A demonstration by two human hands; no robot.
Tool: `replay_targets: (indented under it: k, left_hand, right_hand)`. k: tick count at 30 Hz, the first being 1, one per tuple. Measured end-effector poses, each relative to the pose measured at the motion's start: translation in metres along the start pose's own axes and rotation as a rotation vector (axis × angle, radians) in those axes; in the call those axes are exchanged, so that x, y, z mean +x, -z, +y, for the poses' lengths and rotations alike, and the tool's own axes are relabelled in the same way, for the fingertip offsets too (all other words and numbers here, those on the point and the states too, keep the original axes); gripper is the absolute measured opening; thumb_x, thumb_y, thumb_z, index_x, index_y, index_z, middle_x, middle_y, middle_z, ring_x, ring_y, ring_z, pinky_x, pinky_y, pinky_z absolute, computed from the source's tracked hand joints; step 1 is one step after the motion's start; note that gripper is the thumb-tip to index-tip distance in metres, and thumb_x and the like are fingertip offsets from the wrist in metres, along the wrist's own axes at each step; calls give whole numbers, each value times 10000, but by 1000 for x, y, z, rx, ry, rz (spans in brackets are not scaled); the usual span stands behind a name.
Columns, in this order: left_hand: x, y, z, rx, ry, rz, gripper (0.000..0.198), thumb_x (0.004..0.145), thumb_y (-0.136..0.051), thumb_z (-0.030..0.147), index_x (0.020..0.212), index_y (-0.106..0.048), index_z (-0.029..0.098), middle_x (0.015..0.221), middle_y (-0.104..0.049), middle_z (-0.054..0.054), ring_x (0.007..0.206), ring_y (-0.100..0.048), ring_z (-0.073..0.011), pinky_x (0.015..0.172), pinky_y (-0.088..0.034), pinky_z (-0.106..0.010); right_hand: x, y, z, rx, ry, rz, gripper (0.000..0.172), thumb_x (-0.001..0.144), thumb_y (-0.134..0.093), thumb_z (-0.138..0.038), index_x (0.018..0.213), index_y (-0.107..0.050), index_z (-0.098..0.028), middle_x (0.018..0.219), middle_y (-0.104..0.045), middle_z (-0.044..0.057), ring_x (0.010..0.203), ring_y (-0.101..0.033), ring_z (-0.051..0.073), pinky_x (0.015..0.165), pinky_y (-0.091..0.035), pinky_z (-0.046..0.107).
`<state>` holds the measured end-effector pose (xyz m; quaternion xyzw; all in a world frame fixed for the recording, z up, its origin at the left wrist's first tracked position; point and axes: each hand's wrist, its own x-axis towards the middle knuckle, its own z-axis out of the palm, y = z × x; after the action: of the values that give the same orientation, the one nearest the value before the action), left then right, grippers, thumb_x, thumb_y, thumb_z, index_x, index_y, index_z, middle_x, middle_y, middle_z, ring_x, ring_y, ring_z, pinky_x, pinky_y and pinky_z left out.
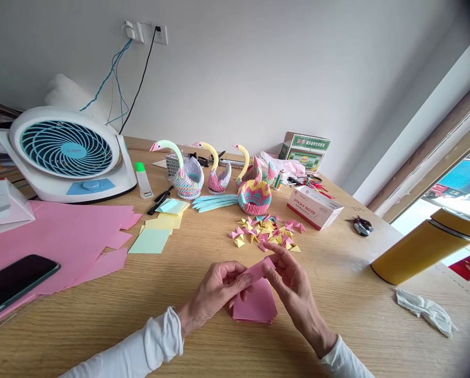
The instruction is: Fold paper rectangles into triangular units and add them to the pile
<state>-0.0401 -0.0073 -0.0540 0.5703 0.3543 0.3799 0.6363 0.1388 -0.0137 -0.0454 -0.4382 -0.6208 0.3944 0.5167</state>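
Note:
My left hand [217,290] and my right hand [292,286] meet over the wooden table [101,320], each pinching one end of a small folded pink paper slip [258,270]. Directly under them lies a small stack of pink paper squares [255,307]. Just beyond my fingers is a scatter of several folded pink, yellow and blue paper triangles [265,232]. Both wrists wear white sleeves.
Three paper swans [187,176] and a woven paper bowl [254,196] stand at the back. A white fan [67,153], pink sheets [53,236], a dark phone [14,283], a sticky note box [314,206], a yellow flask [419,249] and a crumpled tissue [426,310] surround them.

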Motion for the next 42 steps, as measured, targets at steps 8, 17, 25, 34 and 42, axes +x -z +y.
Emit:
replay_targets:
  k: [8,17,25,34,42]
  left_hand:
    - [0,2,3,30,-8,29,353,845,-598,456,834,-613,104,655,-577,-13,494,-431,-63,431,-314,-180]
    - [4,4,14,-17,-96,167,291,808,-654,410,801,-594,125,627,-584,7,531,-502,-87,485,-392,-192]
    - [8,-7,26,-61,-174,242,314,773,-689,426,845,-604,133,633,-582,19,493,-516,-88,500,-449,-213]
    - [10,-7,27,164,-205,157,280,840,-614,412,878,-639,136,553,-572,10,494,-544,-107,518,-456,-219]
    - [10,-10,31,237,-185,128,335,839,-601,439,933,-690,129,600,-638,-27,513,-585,-130,534,-475,-228]
  right_hand:
    - [1,2,3,-15,9,39,347,875,-606,-390,1160,-573,-194,761,-623,24,726,-586,181,695,-463,311]
    - [3,8,3,-56,-37,-59,289,866,-626,-395,1062,-633,-182,775,-657,41,710,-574,175,671,-461,295]
    - [1,4,-9,42,-75,-118,236,859,-634,-417,879,-636,-183,744,-652,35,694,-589,170,654,-458,278]
    - [11,12,-15,-105,29,-110,250,886,-593,-419,966,-683,-199,918,-694,72,848,-625,226,782,-478,340]
    - [13,6,-11,-68,10,-55,297,861,-614,-451,827,-707,-171,735,-684,57,700,-599,197,676,-478,311]
